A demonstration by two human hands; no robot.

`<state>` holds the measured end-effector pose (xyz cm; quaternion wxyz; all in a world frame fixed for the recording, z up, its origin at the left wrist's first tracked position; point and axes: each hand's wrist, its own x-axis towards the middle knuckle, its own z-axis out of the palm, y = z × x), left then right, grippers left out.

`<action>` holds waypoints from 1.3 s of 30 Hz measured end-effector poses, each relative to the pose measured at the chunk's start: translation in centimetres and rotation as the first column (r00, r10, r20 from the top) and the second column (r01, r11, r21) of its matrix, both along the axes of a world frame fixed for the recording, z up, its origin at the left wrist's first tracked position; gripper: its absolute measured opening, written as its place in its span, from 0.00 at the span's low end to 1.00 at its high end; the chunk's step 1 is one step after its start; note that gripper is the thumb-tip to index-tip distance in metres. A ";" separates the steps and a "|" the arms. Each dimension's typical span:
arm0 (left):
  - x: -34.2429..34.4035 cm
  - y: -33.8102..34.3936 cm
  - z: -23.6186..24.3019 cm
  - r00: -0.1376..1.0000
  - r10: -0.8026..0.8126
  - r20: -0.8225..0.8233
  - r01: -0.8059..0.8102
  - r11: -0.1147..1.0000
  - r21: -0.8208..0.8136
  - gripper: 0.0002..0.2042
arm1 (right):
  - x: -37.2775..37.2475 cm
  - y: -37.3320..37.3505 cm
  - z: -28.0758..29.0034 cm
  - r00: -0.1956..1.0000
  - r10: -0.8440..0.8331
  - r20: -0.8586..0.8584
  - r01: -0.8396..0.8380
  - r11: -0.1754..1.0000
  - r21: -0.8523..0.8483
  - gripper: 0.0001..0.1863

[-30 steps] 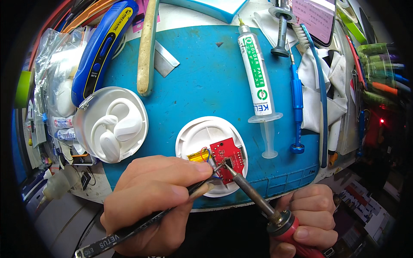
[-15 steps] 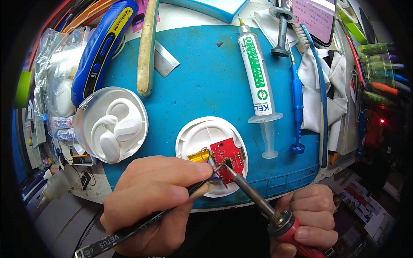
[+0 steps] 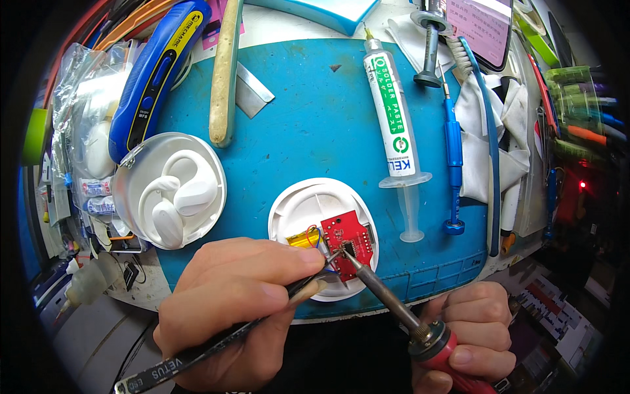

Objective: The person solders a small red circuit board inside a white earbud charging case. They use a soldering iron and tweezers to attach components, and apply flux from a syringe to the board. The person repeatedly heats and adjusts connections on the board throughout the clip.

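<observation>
A red circuit board point(image 3: 350, 230) lies on a round white plastic case half point(image 3: 283, 209) at the mat's near edge. Beside the board sit a yellow battery point(image 3: 300, 239) and thin red and blue wires. My left hand point(image 3: 236, 295) is closed on black tweezers point(image 3: 223, 340), whose tips reach the board's left part. With my right hand point(image 3: 478, 331) I grip the red handle of a soldering iron point(image 3: 387, 299). The iron's tip meets the board near a small black chip, right by the tweezer tips. Whether the tips touch each other I cannot tell.
White earphones point(image 3: 190, 190) rest in a round case point(image 3: 220, 164) on the left. Farther back lie a blue knife point(image 3: 147, 92), a wooden-handled blade point(image 3: 223, 79), a solder paste syringe point(image 3: 394, 118), a blue screwdriver point(image 3: 453, 151) and a brush point(image 3: 484, 105), all on or around the blue mat point(image 3: 295, 111).
</observation>
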<state>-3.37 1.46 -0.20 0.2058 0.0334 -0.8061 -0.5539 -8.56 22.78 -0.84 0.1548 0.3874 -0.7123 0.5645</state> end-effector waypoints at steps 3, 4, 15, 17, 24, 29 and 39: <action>0.0 -0.1 0.1 1.000 -0.006 0.006 0.006 1.000 -0.006 0.16 | -0.1 0.0 0.0 1.000 0.001 -0.004 -0.001 1.000 0.004 0.14; 0.0 -0.1 0.1 1.000 -0.002 0.010 0.002 1.000 -0.001 0.16 | -0.1 0.0 0.0 1.000 0.001 -0.003 -0.001 1.000 0.006 0.14; 0.0 0.0 0.0 1.000 -0.007 0.002 0.007 1.000 0.005 0.16 | 0.1 -0.1 -0.1 1.000 -0.021 -0.012 0.021 1.000 -0.011 0.14; 0.0 0.0 0.1 1.000 -0.003 0.003 0.003 1.000 0.010 0.16 | 0.1 -0.1 -0.2 1.000 -0.027 -0.012 0.026 1.000 -0.011 0.14; -0.1 0.0 0.0 1.000 -0.009 -0.007 0.009 1.000 0.010 0.17 | 0.0 0.0 0.1 1.000 -0.005 -0.002 0.005 1.000 0.016 0.14; -0.1 0.0 0.0 1.000 -0.008 -0.002 0.008 1.000 0.008 0.16 | 0.0 0.2 0.2 1.000 0.006 0.002 -0.007 1.000 0.025 0.14; 0.0 0.0 0.2 1.000 0.007 0.020 -0.007 1.000 -0.005 0.16 | 0.6 -0.3 -1.1 0.993 -0.096 -0.070 0.089 0.991 -0.096 0.15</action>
